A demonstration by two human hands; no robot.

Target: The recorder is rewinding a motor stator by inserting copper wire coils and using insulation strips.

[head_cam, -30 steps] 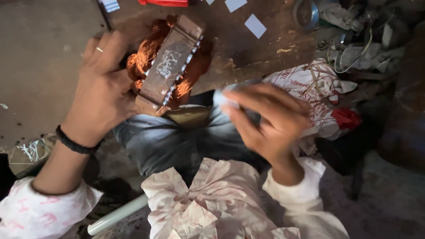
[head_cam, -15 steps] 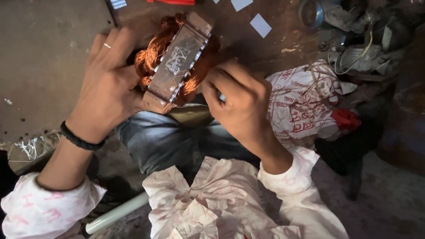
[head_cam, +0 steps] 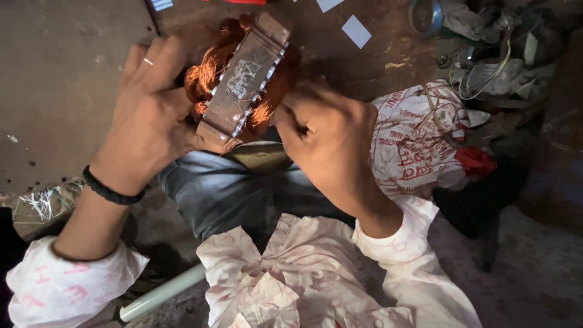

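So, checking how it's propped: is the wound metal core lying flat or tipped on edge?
Tipped on edge: the metal core stands slanted, left hand cupping its side, copper windings bulging out.

Dull grey metal stator core (head_cam: 243,79), glossy copper wire windings (head_cam: 203,76), matt white paper slips (head_cam: 356,31), rough dusty floor (head_cam: 61,91)

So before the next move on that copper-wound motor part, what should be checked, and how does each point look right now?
1. Left hand grips the motor stator: ok.
2. Right hand reaches the copper windings: ok.
3. Stator rests steady over the knee: cannot tell.
4. What the right fingertips pinch: cannot tell.
5. White paper slips lie within reach on the floor: ok.
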